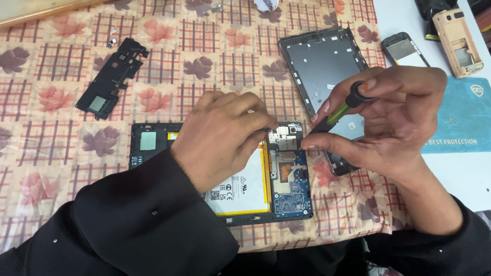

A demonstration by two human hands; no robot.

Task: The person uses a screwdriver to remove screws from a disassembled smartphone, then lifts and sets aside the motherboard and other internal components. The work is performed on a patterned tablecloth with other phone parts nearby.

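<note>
The right hand [394, 115] pinched a small screwdriver [340, 111] with a green shaft and black cap, its tip angled down to the top edge of the circuit board. The left hand [225, 138] lay curled over the opened tablet [286, 194], fingertips pressed together near the same spot. The tablet lay flat on the counter [51, 128] directly beneath both hands, white battery and blue board exposed. Just beyond the right hand lay a grey back cover [319, 64]; a black plastic frame [112, 76] lay well apart to the left, and a beige phone shell [458, 41] at the far right.
</note>
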